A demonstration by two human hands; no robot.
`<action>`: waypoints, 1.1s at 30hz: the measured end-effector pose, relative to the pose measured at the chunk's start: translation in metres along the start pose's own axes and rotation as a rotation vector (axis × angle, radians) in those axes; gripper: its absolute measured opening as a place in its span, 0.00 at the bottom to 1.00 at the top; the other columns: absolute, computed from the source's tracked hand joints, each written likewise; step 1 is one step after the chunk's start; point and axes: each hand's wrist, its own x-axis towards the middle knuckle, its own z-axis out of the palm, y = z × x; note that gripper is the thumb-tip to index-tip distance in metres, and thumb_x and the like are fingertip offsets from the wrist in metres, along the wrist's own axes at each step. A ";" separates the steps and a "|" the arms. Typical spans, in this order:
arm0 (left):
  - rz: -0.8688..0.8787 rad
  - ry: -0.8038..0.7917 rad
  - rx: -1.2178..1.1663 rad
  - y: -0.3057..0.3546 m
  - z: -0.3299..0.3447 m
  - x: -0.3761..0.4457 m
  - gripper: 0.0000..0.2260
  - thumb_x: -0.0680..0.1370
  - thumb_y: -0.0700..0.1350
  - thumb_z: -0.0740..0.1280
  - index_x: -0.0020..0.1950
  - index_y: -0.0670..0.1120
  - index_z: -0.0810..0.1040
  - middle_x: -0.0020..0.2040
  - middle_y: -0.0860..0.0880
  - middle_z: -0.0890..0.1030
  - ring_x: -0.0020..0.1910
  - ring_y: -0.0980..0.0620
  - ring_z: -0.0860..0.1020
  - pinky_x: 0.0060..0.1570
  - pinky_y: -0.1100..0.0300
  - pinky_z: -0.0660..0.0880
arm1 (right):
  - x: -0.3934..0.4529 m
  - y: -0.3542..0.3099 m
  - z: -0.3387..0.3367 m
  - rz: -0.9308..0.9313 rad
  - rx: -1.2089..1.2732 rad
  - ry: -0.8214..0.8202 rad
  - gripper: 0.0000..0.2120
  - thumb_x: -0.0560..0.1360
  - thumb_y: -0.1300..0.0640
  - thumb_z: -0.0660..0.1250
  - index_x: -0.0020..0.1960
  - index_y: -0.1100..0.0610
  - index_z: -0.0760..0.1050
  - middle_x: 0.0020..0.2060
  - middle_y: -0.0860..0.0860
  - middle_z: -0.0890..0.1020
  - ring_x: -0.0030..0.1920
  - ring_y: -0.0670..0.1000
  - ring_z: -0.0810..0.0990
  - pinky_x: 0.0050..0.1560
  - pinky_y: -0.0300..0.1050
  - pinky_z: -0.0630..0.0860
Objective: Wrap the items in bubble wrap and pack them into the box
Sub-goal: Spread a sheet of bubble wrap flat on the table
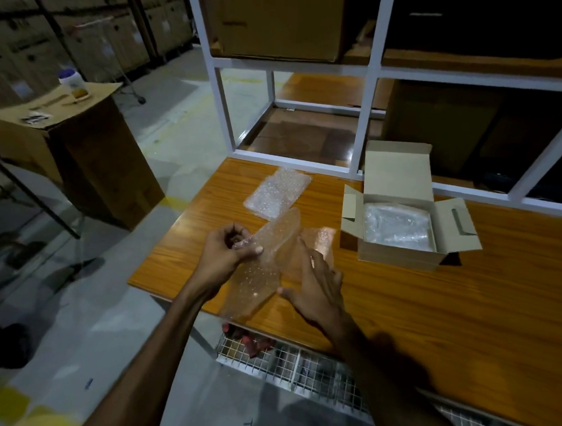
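A clear sheet of bubble wrap (262,271) lies partly lifted over the left front of the wooden table (432,306). My left hand (227,252) grips its upper left edge with curled fingers. My right hand (317,288) lies with straight fingers on the sheet's right side, pressing it to the table. Any item under the sheet is hidden. A second bubble-wrapped bundle (276,192) rests farther back. The small cardboard box (401,234) stands open to the right, with a wrapped clear packet (396,226) inside.
A white metal shelf frame (366,112) with large cartons rises behind the table. A wire basket (295,367) hangs under the table's front edge. To the left on the floor stands a big carton (77,152) with a bottle (71,81) on top.
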 end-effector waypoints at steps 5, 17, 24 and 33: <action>-0.006 0.008 0.082 0.002 -0.009 0.000 0.12 0.71 0.25 0.74 0.46 0.40 0.80 0.41 0.46 0.82 0.41 0.55 0.82 0.42 0.57 0.82 | -0.007 -0.004 -0.006 -0.037 -0.177 0.072 0.32 0.77 0.40 0.69 0.78 0.44 0.62 0.70 0.50 0.71 0.70 0.54 0.71 0.65 0.58 0.64; 0.189 0.049 0.554 0.007 -0.035 0.019 0.07 0.78 0.30 0.72 0.49 0.41 0.85 0.46 0.50 0.85 0.42 0.59 0.80 0.39 0.74 0.73 | -0.018 0.048 -0.094 0.027 0.183 0.414 0.08 0.82 0.55 0.63 0.55 0.43 0.78 0.47 0.40 0.81 0.50 0.44 0.79 0.64 0.56 0.75; 0.437 -0.100 0.992 0.013 -0.032 0.034 0.16 0.75 0.25 0.68 0.55 0.42 0.86 0.52 0.45 0.80 0.49 0.45 0.79 0.46 0.47 0.82 | -0.046 0.093 -0.177 -0.065 0.070 0.541 0.10 0.78 0.61 0.67 0.55 0.50 0.81 0.53 0.48 0.85 0.56 0.50 0.82 0.62 0.64 0.78; 0.597 0.017 1.105 -0.030 0.006 0.003 0.17 0.69 0.24 0.73 0.52 0.40 0.85 0.48 0.43 0.79 0.50 0.42 0.73 0.38 0.47 0.74 | -0.130 0.146 -0.179 -0.061 -0.197 0.726 0.13 0.70 0.70 0.76 0.51 0.57 0.82 0.52 0.54 0.81 0.56 0.57 0.77 0.60 0.53 0.66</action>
